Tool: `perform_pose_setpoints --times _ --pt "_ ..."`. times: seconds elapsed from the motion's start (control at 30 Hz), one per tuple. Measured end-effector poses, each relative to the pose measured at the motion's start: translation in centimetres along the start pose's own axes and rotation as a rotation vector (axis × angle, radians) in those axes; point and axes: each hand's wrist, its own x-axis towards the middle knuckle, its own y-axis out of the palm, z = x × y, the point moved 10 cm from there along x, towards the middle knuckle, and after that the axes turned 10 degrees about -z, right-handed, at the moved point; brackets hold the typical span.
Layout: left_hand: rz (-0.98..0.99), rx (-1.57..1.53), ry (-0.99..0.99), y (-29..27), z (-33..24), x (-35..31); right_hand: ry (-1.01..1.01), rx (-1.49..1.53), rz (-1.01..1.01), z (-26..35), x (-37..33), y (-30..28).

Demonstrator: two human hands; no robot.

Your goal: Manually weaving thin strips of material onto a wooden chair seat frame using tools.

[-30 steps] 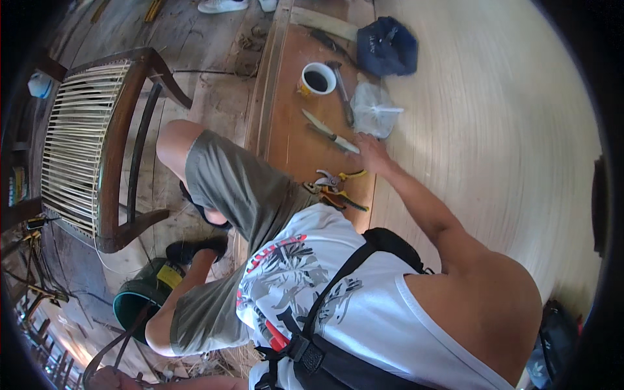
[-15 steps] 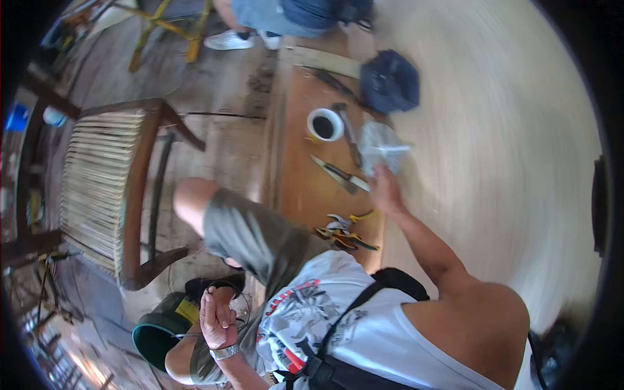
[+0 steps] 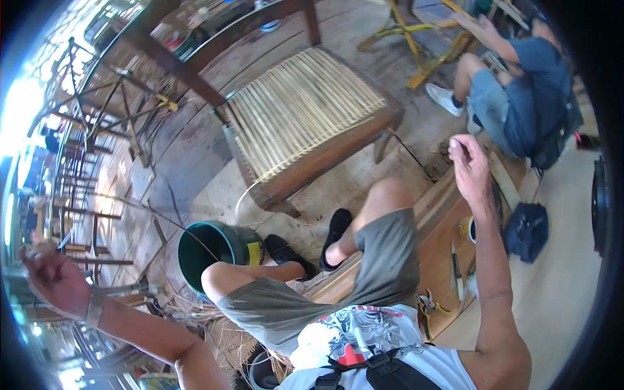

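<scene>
Between left hand (image 3: 58, 283), right hand (image 3: 472, 170): one chair (image 3: 309, 107), one green bucket (image 3: 242, 246).

Carries, on the bench (image 3: 434, 252), cutters (image 3: 428, 305) at the near end, then a knife (image 3: 457, 268) and a cup (image 3: 466, 227) farther along. Bears, on the floor (image 3: 218, 188) beyond the bench's left edge, a bucket (image 3: 214, 257) and a chair (image 3: 305, 107).
</scene>
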Motion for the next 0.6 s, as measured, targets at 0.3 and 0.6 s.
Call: perform_pose_setpoints --times 0.3,0.6 --pt "-0.243 0.655 -0.351 -4.5 22.9 -13.7 -0.614 0.157 0.356 21.9 1.4 23.5" --pt "-0.366 0.061 -0.966 -6.7 35.9 -25.3 -1.339 -0.864 0.847 31.0 -3.1 43.3"
